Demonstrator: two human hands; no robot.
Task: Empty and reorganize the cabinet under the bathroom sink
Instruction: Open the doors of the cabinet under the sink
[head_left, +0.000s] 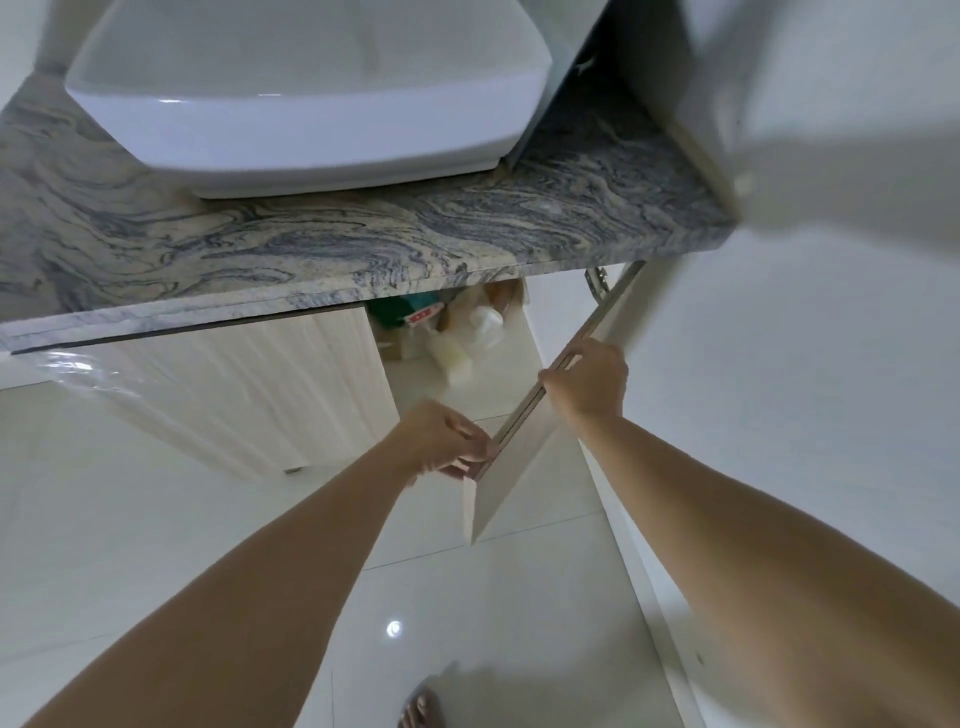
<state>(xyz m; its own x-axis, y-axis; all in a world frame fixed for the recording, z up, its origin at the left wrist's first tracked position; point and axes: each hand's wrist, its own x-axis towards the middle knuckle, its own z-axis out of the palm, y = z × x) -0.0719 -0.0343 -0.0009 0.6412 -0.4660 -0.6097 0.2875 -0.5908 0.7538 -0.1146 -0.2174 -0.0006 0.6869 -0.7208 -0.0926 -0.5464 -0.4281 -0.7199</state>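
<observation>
The right cabinet door (511, 470) under the marbled counter (311, 244) stands swung open towards me. My right hand (589, 382) grips the door's top edge from above. My left hand (441, 439) pinches the same edge lower down, near the door's free corner. Behind the door the cabinet opening shows white plastic bottles (467, 338), a green packet (397, 312) and a cardboard box (392, 345), all blurred. The left cabinet door (249, 384) is closed.
A white vessel basin (306, 98) sits on the counter. A metal hinge (597, 286) shows under the counter's right end. White walls close in on the right. Glossy white floor tiles (467, 623) lie below, with a bare foot (421, 709) at the bottom edge.
</observation>
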